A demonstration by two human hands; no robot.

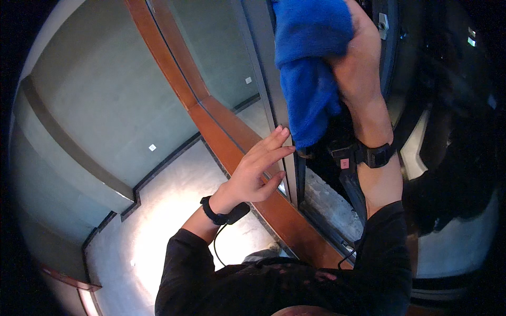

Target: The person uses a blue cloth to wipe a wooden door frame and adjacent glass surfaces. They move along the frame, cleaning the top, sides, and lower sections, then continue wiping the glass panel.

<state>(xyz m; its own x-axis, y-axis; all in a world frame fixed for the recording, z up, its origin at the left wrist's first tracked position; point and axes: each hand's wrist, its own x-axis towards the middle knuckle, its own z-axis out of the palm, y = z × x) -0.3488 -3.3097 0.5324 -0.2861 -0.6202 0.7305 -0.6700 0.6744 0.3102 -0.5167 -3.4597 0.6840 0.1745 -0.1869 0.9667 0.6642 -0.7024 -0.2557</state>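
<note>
My right hand (361, 59) grips a bunched blue cloth (308, 83), whose loose end hangs beside the edge of a grey metal door or window frame (272, 98). The fingers under the cloth are hidden. Lower and to the left, my left hand (255, 172) is held with its fingers apart and nothing in it. Its fingertips reach the grey frame near the cloth's lower end; whether they press on it I cannot tell. A glass pane (221, 51) lies to the left of the frame.
A reddish-brown frame (225, 126) runs diagonally beside the glass. Beyond it are a grey-green wall (106, 79) with a white socket (152, 147) and a brightly lit floor (170, 205). A metal lock (382, 26) sits at upper right. Cables hang from black bands on both wrists.
</note>
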